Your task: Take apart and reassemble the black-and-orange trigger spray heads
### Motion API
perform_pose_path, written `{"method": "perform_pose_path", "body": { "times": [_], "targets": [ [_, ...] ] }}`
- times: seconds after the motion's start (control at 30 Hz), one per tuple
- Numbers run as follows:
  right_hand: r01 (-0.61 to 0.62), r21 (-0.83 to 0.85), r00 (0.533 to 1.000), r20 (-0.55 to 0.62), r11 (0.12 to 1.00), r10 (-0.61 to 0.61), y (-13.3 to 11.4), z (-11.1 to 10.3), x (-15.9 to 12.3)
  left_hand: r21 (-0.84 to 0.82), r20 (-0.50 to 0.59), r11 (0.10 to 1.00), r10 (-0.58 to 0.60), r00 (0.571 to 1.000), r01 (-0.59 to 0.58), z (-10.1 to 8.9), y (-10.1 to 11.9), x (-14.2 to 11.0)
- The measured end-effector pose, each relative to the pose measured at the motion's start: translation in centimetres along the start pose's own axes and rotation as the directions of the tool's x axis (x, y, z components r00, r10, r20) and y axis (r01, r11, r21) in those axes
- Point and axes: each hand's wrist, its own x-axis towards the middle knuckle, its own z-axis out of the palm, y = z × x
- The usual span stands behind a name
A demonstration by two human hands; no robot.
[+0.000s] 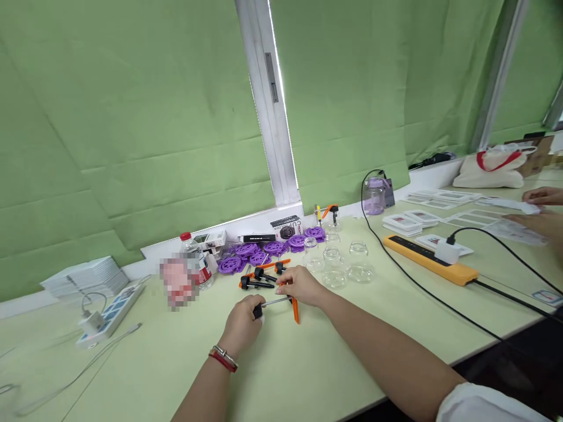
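My left hand (241, 321) is closed round the black handle of a screwdriver (276, 301), whose thin metal shaft points right. My right hand (303, 286) pinches a part with an orange lever (295, 310) that hangs below the fingers. The shaft's tip meets this part near my fingertips; the exact contact is hidden. Just beyond my hands lie several black-and-orange parts (258, 283) of similar look. Behind them are stacked purple spoked discs (246, 251). Clear round jars (335, 271) stand to the right of these.
An orange power strip (428, 259) with a black cable lies to the right. At left are a white power strip (112, 315), a stack of folded papers (85, 278) and a red-capped bottle (203, 272). A co-worker's hands (534, 220) handle paper sheets at the far right.
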Motion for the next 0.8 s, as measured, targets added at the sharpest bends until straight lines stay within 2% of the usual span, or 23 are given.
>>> {"method": "perform_pose_path", "body": {
  "times": [0.2,0.33,0.43,0.53,0.67,0.8],
  "targets": [
    [-0.050,0.160,0.998,0.040,0.986,0.045,-0.5,0.3,-0.4,-0.093,-0.007,0.995,0.023,1.000,-0.023,0.6,0.2,-0.2],
    [-0.066,0.338,0.998,0.046,0.939,0.054,-0.7,1.0,-0.7,-0.333,0.040,0.943,0.010,0.999,0.003,1.1,1.2,-0.4],
    [-0.047,0.327,0.999,0.038,0.944,0.037,-0.7,1.8,-0.9,-0.543,0.125,0.836,-0.010,0.992,0.077,1.6,1.8,-0.5],
    [-0.035,0.328,0.999,0.048,0.944,0.020,-0.8,2.2,-1.2,-0.663,0.171,0.737,-0.023,0.985,0.133,1.9,2.2,-0.4],
    [0.070,0.306,0.995,0.051,0.950,-0.090,-1.7,1.7,-1.6,-0.727,0.156,0.673,-0.029,0.987,0.135,1.6,2.5,-0.3],
    [0.197,0.219,0.958,0.164,0.955,-0.236,-2.6,0.9,-2.0,-0.761,0.129,0.636,-0.044,0.991,0.128,1.3,2.3,-0.3]
  ]
}}
